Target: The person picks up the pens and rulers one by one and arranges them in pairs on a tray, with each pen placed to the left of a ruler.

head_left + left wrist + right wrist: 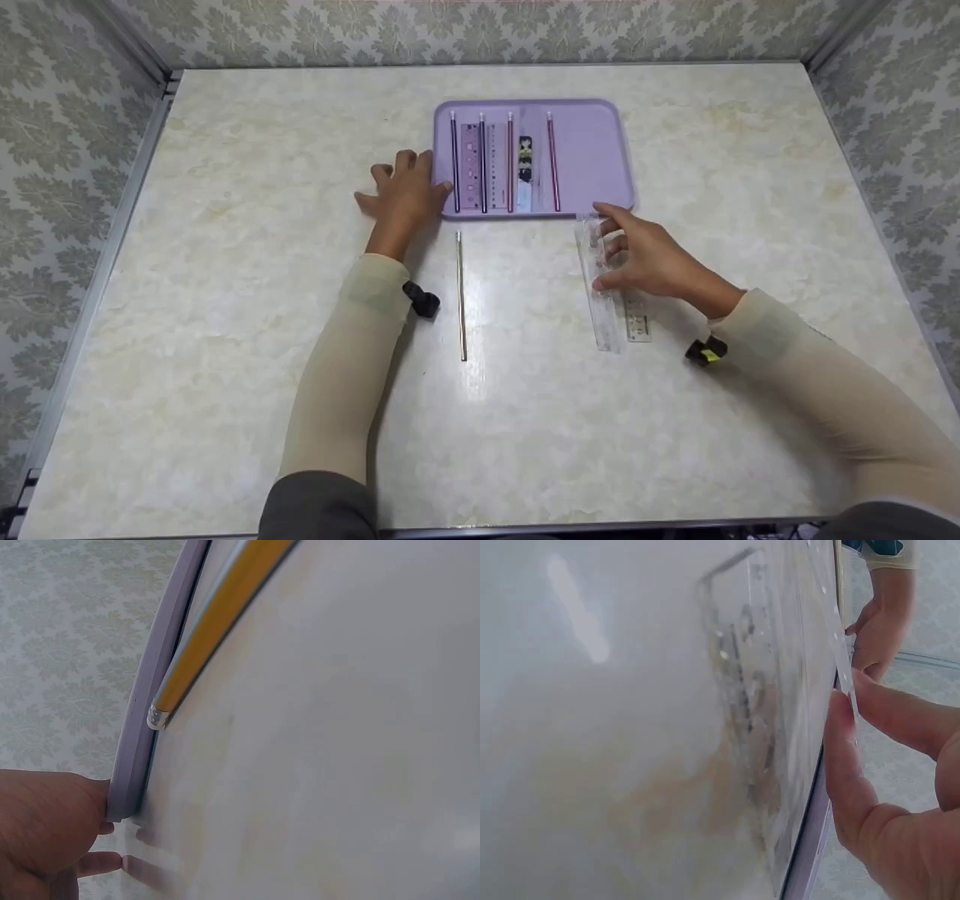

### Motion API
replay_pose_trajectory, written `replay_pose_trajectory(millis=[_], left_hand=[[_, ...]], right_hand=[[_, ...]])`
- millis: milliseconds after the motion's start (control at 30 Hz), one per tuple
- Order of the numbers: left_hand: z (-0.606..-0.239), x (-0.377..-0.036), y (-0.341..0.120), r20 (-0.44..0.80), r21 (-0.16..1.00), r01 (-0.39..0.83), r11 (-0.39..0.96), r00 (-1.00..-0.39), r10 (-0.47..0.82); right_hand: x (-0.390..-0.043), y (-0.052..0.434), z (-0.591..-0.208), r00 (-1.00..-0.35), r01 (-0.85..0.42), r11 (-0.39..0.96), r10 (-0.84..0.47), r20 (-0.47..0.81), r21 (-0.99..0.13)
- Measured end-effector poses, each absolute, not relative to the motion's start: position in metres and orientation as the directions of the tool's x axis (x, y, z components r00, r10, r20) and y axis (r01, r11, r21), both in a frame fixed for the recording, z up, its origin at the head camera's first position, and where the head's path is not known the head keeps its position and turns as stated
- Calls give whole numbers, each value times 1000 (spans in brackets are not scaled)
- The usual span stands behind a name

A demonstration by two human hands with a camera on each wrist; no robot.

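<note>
Right hand [649, 259]: fingers and thumb pinch a clear ruler [600, 289], tipped up on its edge on the table [225, 300].
Stencil ruler [637, 322]: flat, just beside the held one.
Left hand [405, 195]: fingers flat, touching the purple tray's [592, 150] left edge.
Pencil [461, 296]: lies between the two hands.

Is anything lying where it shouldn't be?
Maybe. One pencil lies alone on the table, outside the purple tray where the other pencils line up. The right hand pinches a clear ruler, also off the tray.
</note>
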State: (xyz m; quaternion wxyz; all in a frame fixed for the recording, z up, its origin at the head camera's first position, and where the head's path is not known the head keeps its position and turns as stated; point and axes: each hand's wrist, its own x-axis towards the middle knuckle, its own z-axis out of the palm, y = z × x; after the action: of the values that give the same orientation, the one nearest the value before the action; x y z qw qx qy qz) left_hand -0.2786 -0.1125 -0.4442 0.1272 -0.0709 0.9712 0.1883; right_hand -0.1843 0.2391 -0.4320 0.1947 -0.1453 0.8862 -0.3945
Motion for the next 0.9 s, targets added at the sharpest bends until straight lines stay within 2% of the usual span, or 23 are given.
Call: replay_pose_trajectory(millis=[200, 567, 900], left_hand=[[-446, -279, -113, -277, 344, -193, 919, -956, -97], [-448, -283, -114, -297, 341, -206, 917, -949, -103], [-446, -281, -113, -299, 342, -201, 918, -949, -97]], right_hand=[[-183, 241, -437, -879, 6, 526, -403, -255, -850], [-181, 244, -439, -848, 151, 457, -395, -353, -876], [-182, 247, -442, -840, 221, 376, -395, -371, -900]])
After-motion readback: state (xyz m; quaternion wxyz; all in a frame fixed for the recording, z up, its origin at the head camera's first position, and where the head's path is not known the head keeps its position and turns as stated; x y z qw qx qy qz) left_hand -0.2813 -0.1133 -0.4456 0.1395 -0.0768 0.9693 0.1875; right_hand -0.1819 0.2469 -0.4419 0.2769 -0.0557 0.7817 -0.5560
